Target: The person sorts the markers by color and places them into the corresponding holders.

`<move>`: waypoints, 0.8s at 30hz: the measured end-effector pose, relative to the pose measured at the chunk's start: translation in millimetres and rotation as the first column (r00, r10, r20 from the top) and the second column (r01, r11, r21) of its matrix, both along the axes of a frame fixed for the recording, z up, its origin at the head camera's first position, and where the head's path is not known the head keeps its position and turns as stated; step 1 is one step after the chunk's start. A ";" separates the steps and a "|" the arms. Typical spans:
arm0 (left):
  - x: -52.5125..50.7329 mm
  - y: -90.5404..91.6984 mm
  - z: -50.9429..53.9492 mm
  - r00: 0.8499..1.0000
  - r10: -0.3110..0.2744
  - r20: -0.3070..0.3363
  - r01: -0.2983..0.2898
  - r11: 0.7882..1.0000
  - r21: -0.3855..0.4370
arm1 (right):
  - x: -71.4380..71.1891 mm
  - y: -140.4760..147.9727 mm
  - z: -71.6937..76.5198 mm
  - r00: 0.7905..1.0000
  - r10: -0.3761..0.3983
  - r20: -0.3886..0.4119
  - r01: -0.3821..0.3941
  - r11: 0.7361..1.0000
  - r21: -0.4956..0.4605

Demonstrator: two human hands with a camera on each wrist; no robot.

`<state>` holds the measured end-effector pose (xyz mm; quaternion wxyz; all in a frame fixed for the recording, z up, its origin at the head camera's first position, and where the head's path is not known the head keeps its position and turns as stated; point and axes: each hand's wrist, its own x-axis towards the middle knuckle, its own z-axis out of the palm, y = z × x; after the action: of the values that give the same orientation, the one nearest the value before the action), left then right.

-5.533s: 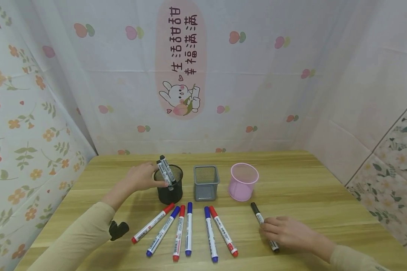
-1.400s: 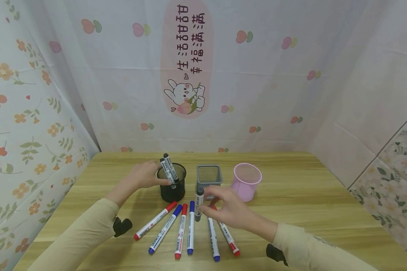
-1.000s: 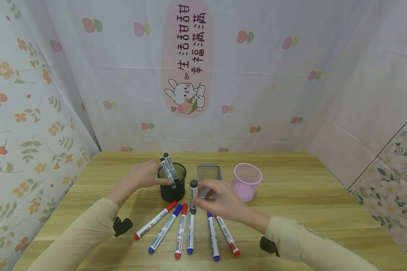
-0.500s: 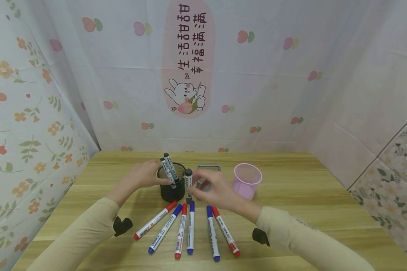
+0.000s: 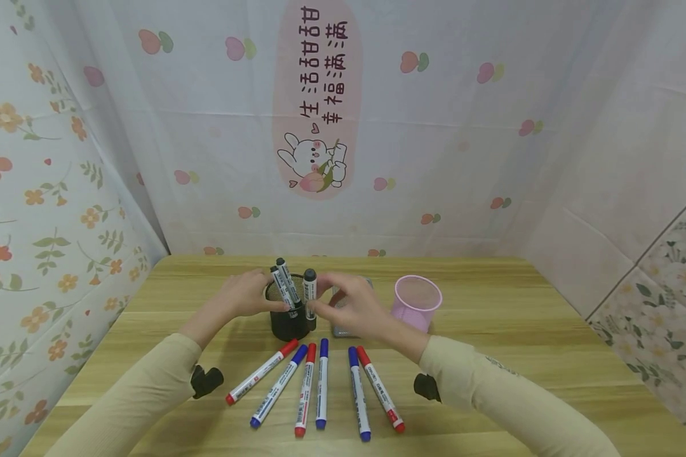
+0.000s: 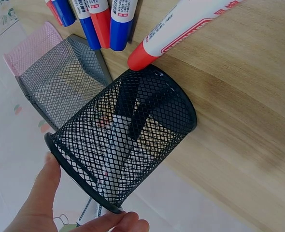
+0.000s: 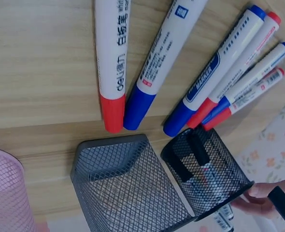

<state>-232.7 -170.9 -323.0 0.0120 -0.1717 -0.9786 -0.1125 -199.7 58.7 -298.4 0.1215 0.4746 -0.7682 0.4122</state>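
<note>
My left hand (image 5: pixel 242 295) grips the rim of a round black mesh pen holder (image 5: pixel 288 325), thumb on one side and fingers on the other. Two black-capped markers (image 5: pixel 284 285) lean inside it; their lower ends show through the mesh (image 6: pixel 118 140) in the left wrist view. My right hand (image 5: pixel 351 308) pinches another black marker (image 5: pixel 310 295) between thumb and fingers. That marker stands upright at the right side of the black holder, its lower end overlapping the holder's wall. In the right wrist view a black marker end (image 7: pixel 282 205) shows near the left hand.
A grey square mesh holder (image 5: pixel 343 331) stands behind my right hand, partly hidden. To its right is a pink round mesh holder (image 5: pixel 414 311). Several red and blue markers lie in front, among them a red marker (image 5: pixel 380 388) and a blue marker (image 5: pixel 322 384).
My right hand has picked up the black marker from the table's right side and carried it left and upward to the black holder. My left hand keeps its grip on the rim.
</note>
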 end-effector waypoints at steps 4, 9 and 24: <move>-0.4 -0.6 -0.4 1.000 0.006 0.004 -0.006 1.000 0.004 | -3.2 -2.9 1.3 1.000 -0.018 -0.010 0.018 0.999 -0.035; -1.5 -1.6 -1.2 1.000 0.004 -0.002 -0.004 1.000 -0.005 | -5.3 -4.6 4.4 0.999 -0.037 0.025 0.038 0.998 -0.052; -3.0 -1.9 -2.9 1.000 0.001 0.002 -0.001 1.000 0.001 | -18.4 -15.4 23.5 0.995 -0.096 0.024 0.097 0.994 -0.055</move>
<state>-235.7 -172.8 -325.8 0.0113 -0.1711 -0.9787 -0.1131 -218.1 43.3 -274.9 0.1465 0.4289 -0.7795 0.4324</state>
